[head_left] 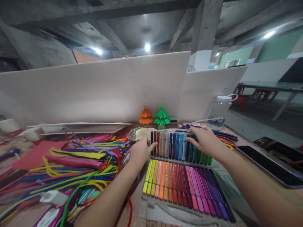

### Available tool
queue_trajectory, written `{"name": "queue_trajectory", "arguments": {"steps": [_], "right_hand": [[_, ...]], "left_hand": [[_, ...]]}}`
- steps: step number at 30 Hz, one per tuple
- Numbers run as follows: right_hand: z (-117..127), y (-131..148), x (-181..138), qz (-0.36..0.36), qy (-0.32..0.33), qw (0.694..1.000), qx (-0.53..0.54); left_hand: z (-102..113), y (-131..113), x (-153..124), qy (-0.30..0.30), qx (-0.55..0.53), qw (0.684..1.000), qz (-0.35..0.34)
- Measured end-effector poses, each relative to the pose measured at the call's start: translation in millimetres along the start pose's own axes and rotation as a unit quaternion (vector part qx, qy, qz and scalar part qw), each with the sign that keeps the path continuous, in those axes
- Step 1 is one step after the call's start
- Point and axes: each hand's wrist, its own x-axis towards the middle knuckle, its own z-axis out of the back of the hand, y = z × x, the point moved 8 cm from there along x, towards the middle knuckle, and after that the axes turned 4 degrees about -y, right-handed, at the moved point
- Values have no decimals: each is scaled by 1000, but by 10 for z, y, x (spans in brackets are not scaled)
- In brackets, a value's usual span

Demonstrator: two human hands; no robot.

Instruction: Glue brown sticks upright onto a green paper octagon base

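Observation:
A clear plastic marker case (156,201) lies unfolded on the table, with two rows of coloured markers (176,184). The lower row runs from yellow through red and pink to dark blue; the upper row goes from brown and grey to blue and green. My left hand (139,153) grips the left edge of the upper half, its thumb pointing in at the brown markers. At the upper right, my right hand (204,140) holds the far edge, thumb over the blue and dark green markers. The fingertips of both hands are partly hidden.
Two small paper trees, orange (145,116) and green (162,116), stand behind the case by a white board (106,91). Heaped pipe cleaners (87,160) and a power strip (52,211) cover the left. A clear bottle (220,110) and phone (270,165) are right.

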Motion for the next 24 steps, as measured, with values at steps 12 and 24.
{"name": "queue_trajectory", "arguments": {"steps": [12, 24], "right_hand": [[133, 71, -19, -15, 18, 1000, 7], [593, 1271, -459, 121, 76, 982, 127]], "left_hand": [[-315, -74, 83, 83, -314, 944, -57], [-52, 254, 77, 323, -251, 910, -66]]}}
